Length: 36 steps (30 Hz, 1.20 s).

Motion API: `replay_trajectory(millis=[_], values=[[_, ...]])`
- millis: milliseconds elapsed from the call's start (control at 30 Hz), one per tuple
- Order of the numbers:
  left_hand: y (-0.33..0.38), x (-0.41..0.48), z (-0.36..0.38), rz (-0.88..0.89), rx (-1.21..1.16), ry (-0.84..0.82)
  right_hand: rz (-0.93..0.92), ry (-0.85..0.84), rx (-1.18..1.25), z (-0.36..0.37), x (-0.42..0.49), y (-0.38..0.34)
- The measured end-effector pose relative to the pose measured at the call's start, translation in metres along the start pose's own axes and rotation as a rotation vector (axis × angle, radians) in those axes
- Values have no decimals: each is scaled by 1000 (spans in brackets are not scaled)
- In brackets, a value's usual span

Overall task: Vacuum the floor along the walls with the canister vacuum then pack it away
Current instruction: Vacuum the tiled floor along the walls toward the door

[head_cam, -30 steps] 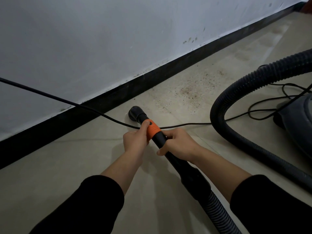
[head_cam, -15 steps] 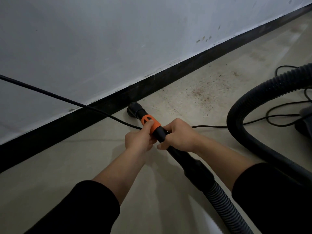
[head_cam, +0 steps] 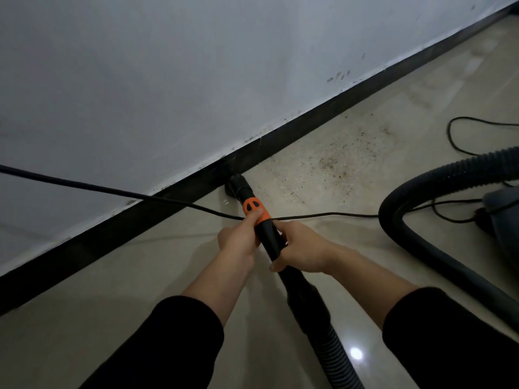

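I have both hands on the vacuum's wand. My left hand curls round it at the orange collar, thumb laid on the orange. My right hand wraps the black tube just behind, fingers closed round it. The round nozzle sits low at the black skirting; I cannot tell if it touches.

The wand is rigid plastic and should feel light, so 2 hands near the tip give me fine steering. The smooth tube could twist in my palm, so I judge the collar the surer hold. The ribbed hose is floppy and will drag as it loops to the canister at the right edge, likely the heavy part.

The power cord crosses the wand's line at the collar, a snag risk. Brown grit lies near the skirting, right of the nozzle, not yet cleared.
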State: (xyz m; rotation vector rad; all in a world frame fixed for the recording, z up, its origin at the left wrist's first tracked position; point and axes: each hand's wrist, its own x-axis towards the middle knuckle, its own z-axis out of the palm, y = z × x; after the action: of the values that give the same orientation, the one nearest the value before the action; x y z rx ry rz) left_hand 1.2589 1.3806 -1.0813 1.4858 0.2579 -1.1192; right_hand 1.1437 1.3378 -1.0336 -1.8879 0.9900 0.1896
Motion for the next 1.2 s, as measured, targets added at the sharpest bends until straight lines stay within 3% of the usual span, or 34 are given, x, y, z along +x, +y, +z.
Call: replay_trajectory(millis=[333,667,1200], values=[[12,-14,9,-38,-27,72,38,86,-135,-9,-7,-18],[14,-30,57,-35,172,223,8,-12,-119,-50,-7,7],[-1,-56,73,-103,79,-42,116,-69,-159,-91,-34,24]])
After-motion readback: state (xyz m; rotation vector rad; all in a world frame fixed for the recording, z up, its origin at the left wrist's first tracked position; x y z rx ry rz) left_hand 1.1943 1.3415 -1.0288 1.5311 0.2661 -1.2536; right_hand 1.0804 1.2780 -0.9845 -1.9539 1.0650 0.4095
